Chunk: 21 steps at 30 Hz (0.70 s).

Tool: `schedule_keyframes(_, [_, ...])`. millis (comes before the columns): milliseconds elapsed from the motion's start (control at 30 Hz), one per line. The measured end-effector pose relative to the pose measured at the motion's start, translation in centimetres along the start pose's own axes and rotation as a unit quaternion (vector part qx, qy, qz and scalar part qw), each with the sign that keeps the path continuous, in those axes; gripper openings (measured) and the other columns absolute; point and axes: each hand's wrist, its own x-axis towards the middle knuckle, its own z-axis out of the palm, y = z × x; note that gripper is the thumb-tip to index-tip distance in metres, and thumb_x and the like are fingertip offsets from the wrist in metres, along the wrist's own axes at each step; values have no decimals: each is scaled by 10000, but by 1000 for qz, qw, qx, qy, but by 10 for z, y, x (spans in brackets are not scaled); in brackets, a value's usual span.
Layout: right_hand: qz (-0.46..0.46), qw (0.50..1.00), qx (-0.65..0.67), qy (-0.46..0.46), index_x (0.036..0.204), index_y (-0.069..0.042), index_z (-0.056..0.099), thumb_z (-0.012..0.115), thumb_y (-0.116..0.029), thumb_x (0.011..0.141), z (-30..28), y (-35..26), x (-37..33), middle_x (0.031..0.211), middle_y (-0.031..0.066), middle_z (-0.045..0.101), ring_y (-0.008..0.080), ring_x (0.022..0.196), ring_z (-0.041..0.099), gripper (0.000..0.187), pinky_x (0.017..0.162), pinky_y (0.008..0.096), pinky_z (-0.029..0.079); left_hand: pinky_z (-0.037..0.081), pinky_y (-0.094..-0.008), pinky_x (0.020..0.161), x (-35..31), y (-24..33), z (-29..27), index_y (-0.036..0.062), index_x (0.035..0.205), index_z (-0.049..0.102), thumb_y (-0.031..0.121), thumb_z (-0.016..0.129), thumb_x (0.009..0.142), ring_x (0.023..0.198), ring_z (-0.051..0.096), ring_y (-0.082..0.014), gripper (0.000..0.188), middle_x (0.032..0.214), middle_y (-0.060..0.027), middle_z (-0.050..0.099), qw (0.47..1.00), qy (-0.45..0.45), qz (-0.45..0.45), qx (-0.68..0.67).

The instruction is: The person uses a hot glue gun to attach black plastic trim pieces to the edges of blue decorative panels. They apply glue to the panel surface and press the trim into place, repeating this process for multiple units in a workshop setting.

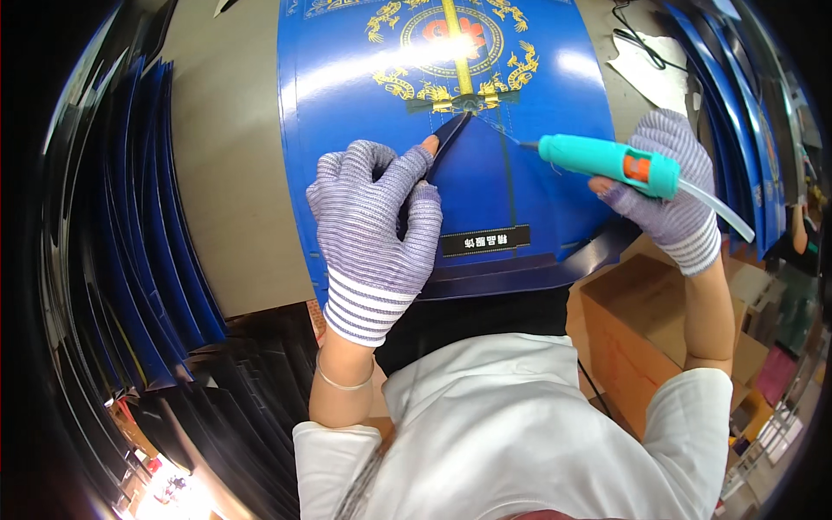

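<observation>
Blue glossy board lies on the table. Left hand, over the board's left near part: fingers bent, thumb and index finger gripping a dark strip below the bow at the board's mid-width. Right hand, at the board's right edge: closed around a teal glue gun, nozzle over the board.

Two gloved hands, one glue gun
</observation>
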Motion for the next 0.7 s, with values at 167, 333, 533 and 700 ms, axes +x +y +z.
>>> schedule_keyframes(167, [-29, 999, 20, 6, 692, -82, 672, 834, -468, 703, -5, 3, -6, 626, 93, 564, 298, 644, 549, 418, 701, 405, 441, 374, -391, 782, -1, 0, 1, 128, 1090, 758, 99, 679, 756, 828, 498, -244, 344, 827, -58, 543, 1000, 3, -2, 0])
schedule_keyframes(333, [-43, 999, -25, 15, 732, -79, 685, 828, -481, 696, 3, 6, 2, 655, 76, 589, 283, 674, 567, 428, 729, 399, 447, 381, -387, 787, 0, 1, 0, 126, 1090, 759, 94, 680, 761, 815, 498, -239, 339, 813, -55, 545, 1000, 4, -2, -4])
schedule_keyframes(533, [-44, 998, -13, -44, 646, -118, 615, 857, -467, 678, -14, 5, -23, 641, 68, 569, 269, 661, 552, 426, 716, 377, 456, 392, -379, 794, -1, 0, 1, 112, 1082, 762, 88, 671, 772, 810, 503, -234, 324, 823, -57, 565, 1000, 6, -2, -11])
schedule_keyframes(700, [-66, 995, -20, -75, 675, -125, 629, 875, -475, 643, -21, 6, -31, 667, 53, 593, 269, 690, 579, 429, 780, 385, 479, 399, -374, 815, -4, -4, 4, 97, 1093, 759, 96, 667, 790, 822, 508, -231, 317, 858, -65, 588, 1000, 10, -5, -18])
